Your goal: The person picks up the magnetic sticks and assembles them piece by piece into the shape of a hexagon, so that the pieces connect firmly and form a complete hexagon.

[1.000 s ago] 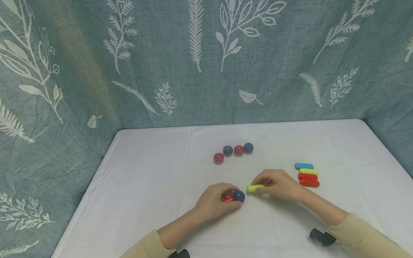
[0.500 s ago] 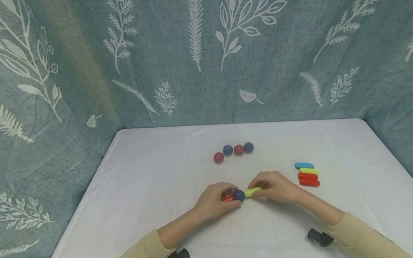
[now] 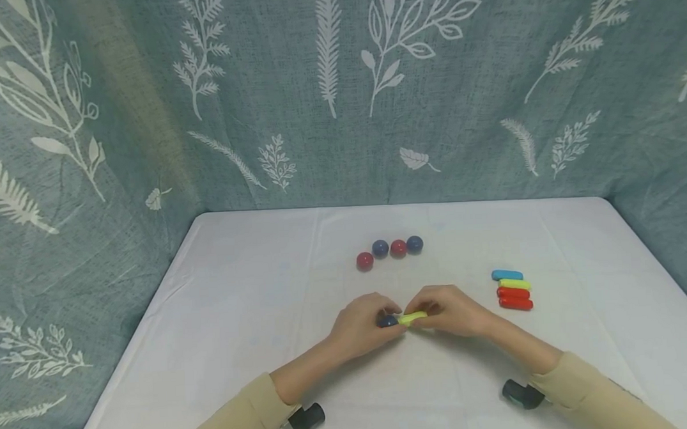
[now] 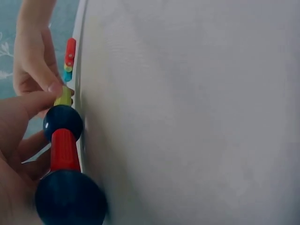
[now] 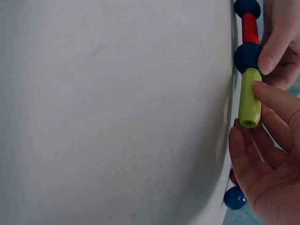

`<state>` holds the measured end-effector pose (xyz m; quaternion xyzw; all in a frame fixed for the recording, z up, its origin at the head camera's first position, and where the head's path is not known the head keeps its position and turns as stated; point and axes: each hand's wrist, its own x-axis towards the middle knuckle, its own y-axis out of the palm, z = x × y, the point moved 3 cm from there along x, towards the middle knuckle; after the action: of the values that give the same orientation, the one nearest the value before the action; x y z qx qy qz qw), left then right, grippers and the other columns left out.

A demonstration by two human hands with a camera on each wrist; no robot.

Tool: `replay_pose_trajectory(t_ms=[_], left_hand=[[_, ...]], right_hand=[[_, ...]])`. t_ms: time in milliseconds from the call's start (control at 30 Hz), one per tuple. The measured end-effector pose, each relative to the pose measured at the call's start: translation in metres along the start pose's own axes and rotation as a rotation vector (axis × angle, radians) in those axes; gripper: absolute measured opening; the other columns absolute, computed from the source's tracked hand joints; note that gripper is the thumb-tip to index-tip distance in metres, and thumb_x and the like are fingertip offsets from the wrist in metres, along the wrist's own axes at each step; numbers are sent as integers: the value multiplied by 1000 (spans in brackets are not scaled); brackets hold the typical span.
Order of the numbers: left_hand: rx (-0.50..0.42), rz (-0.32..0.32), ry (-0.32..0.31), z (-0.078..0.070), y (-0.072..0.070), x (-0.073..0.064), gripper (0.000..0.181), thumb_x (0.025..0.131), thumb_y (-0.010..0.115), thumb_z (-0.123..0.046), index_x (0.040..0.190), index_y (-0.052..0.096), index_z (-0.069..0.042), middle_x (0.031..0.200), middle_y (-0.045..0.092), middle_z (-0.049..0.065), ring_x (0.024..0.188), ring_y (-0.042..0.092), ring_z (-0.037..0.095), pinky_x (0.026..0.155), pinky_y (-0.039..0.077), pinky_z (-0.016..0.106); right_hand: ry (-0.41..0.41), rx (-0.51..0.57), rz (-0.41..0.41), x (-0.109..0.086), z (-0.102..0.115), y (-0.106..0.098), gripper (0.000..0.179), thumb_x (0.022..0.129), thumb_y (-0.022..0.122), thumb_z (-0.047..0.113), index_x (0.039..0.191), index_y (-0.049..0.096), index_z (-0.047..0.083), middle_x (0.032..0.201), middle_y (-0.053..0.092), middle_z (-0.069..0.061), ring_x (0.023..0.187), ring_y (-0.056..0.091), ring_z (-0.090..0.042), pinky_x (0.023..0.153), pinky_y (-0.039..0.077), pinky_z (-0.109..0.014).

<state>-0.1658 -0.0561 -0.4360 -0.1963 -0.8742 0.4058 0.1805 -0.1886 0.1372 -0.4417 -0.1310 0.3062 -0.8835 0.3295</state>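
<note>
My left hand [image 3: 362, 324] grips a dark blue ball [image 5: 248, 57] that belongs to a small toy chain. From that ball a ribbed red rod [image 4: 65, 149] leads to a second dark blue ball [image 4: 71, 199]. The thumb and fingers of my right hand [image 3: 454, 311] pinch a ribbed yellow-green rod [image 5: 250, 101]. One end of this rod meets the gripped ball, in line with the red rod. In the head view the left hand hides most of the chain.
Two red and two blue balls [image 3: 381, 249] lie beyond the hands on the white table [image 3: 255, 295]. To the right, a blue rod [image 3: 507, 274], a yellow-green rod [image 3: 515, 284] and two red rods [image 3: 515, 303] lie side by side. A patterned green cloth [image 3: 292, 101] hangs behind.
The right hand has moved left with the yellow-green rod, bringing its end against the blue ball. Lately the left hand has shifted slightly, and the two hands are now close together.
</note>
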Motion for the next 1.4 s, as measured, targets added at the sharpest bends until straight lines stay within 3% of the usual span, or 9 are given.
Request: replay_pose_trajectory(t_ms=[167,267,500,633,833,1400], left_hand=[[7,7,-20,1,4,0,18,82,77,-27,96,73,-16,94,70,-5,87,63,10,74,48,25],[13,-4,-15,2,3,0,17,83,77,-27,95,73,-16,94,71,-4,88,64,11,74,49,25],[33,-5,-34,2,2,0,19,84,76,-30,97,73,-16,97,71,-3,90,65,14,76,50,28],[36,6,-58,3,2,0,20,84,75,-31,97,73,-17,98,71,-3,93,65,15,79,50,29],[27,13,-69,4,3,0,20,84,75,-30,98,73,-16,98,71,-3,92,64,15,78,49,29],[9,0,-54,4,4,-2,19,83,76,-28,98,73,-16,98,71,-3,91,64,13,77,49,27]], right_hand=[[26,-2,7,3,1,1,21,87,75,18,107,72,17,102,69,9,98,63,-12,84,52,-27],[57,-11,-33,7,-1,-5,19,88,73,21,107,72,18,102,69,9,98,63,-12,85,52,-29],[208,-57,-358,28,-18,-34,27,91,70,19,115,67,7,112,67,-9,99,64,-25,84,53,-41],[266,-43,-447,40,-30,-47,39,91,69,17,124,59,1,122,60,-17,105,62,-32,86,52,-45],[317,-62,-444,54,-43,-55,47,89,71,19,130,55,2,127,56,-19,111,59,-35,89,50,-46],[325,-154,-411,71,-50,-54,44,87,74,19,123,60,-1,119,62,-20,103,61,-33,81,53,-42]])
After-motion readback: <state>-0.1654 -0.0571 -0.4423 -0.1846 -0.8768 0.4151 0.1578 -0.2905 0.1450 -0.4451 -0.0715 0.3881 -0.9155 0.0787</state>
